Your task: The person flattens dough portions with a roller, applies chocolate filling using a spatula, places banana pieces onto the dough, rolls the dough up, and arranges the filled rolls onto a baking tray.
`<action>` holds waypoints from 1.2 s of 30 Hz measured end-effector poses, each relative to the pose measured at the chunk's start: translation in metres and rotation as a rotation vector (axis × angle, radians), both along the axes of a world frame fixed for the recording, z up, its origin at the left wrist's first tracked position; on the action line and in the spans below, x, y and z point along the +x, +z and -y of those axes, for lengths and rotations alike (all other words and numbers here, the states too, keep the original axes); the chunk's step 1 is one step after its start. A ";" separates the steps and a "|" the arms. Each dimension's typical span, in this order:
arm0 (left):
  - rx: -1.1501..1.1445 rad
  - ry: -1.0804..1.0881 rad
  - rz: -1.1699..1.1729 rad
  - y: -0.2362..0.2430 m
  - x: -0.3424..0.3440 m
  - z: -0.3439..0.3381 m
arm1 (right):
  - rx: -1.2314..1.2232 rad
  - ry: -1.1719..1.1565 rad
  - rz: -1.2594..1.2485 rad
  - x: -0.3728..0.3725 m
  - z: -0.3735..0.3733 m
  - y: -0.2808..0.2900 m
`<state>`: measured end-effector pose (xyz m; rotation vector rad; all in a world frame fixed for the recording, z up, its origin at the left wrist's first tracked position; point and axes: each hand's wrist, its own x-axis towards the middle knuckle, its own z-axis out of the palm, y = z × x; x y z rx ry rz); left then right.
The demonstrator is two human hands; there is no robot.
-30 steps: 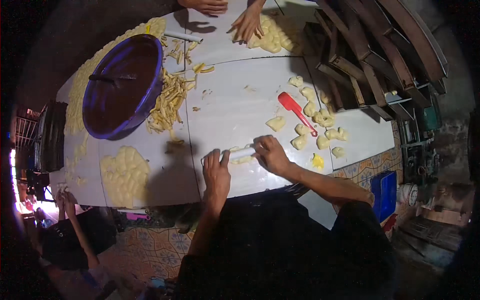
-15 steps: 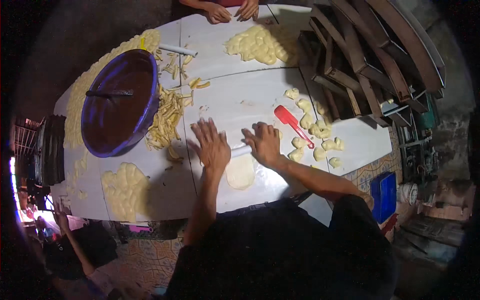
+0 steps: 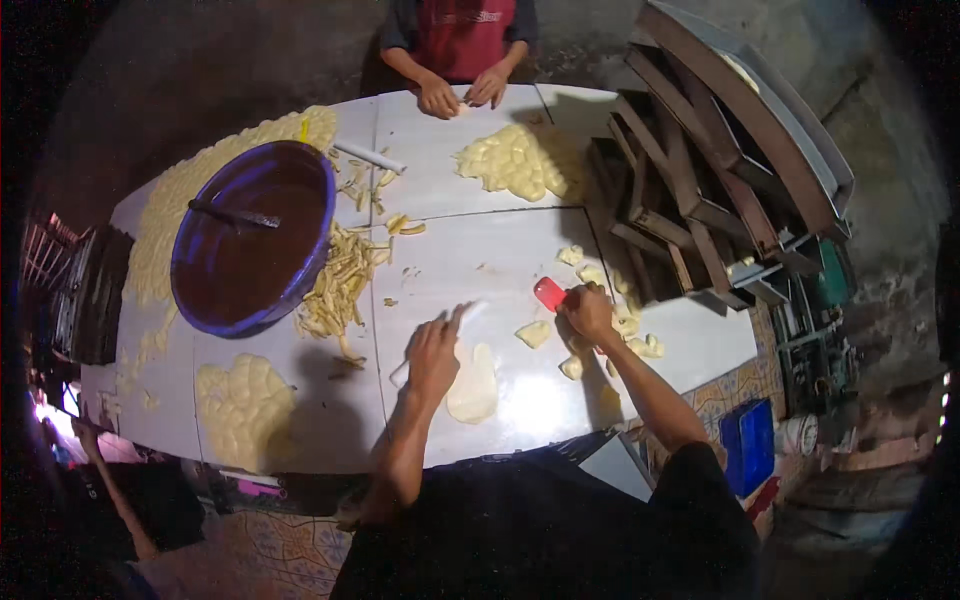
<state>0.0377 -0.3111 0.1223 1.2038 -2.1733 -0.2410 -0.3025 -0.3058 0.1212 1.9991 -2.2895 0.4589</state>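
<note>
My left hand (image 3: 433, 360) is wrapped round a white rolling pin (image 3: 470, 318), which lies slanted on the table. Just to its right is a flat, rolled-out oval of dough (image 3: 473, 388). My right hand (image 3: 590, 314) grips a red spatula (image 3: 549, 292); its blade sticks out to the left and most of the handle is hidden under my fingers. Beside that hand lies a single lump of dough (image 3: 533, 334). More dough lumps (image 3: 648, 347) are scattered around and beyond it, partly covered by my hand and forearm.
A purple basin (image 3: 328, 235) of brown filling with a dark-handled tool stands at the left. Sliced banana-like strips (image 3: 338, 285) lie beside it. Dough pieces (image 3: 245, 405) spread nearby and farther back (image 3: 515, 165). Stacked metal trays (image 3: 690, 165) rise at the right. Across the table, a person's hands (image 3: 465, 95) work.
My right hand has left the rolling pin, moved right and taken hold of the red spatula. My left hand has turned the pin aside, off the flat dough. One dough lump now lies apart.
</note>
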 end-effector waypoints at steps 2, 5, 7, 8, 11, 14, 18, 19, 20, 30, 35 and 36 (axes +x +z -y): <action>0.004 0.176 0.027 0.004 0.032 -0.026 | 0.170 0.014 0.274 -0.002 0.006 -0.003; 0.070 0.457 0.029 0.010 0.078 -0.081 | 0.000 0.071 0.617 0.015 0.012 0.025; 0.044 0.578 0.103 0.000 0.101 -0.117 | 0.003 0.179 0.800 0.064 0.030 0.089; -0.022 0.662 0.112 -0.005 0.107 -0.130 | 0.015 0.290 0.793 0.095 0.047 0.116; -0.090 0.800 0.140 -0.017 0.110 -0.143 | 0.131 0.734 0.438 0.202 0.112 0.188; -0.113 0.860 0.116 -0.022 0.117 -0.138 | 0.058 1.141 0.262 0.328 0.171 0.209; -0.306 0.896 0.151 -0.048 0.122 -0.144 | 0.331 1.100 -0.271 0.446 0.222 0.182; -0.047 0.928 0.012 -0.021 0.110 -0.140 | 0.296 1.137 -0.271 0.450 0.238 0.157; 0.198 1.002 -0.188 -0.020 0.107 -0.139 | 0.249 1.189 -0.264 0.458 0.253 0.137; -0.073 0.955 0.119 -0.058 0.104 -0.149 | 0.706 1.607 -0.142 0.447 0.259 0.184; -0.141 0.921 0.070 -0.048 0.109 -0.150 | 0.660 1.472 -0.026 0.355 0.210 0.250; -0.105 0.907 0.017 -0.038 0.110 -0.144 | 0.620 1.424 -0.034 0.323 0.186 0.249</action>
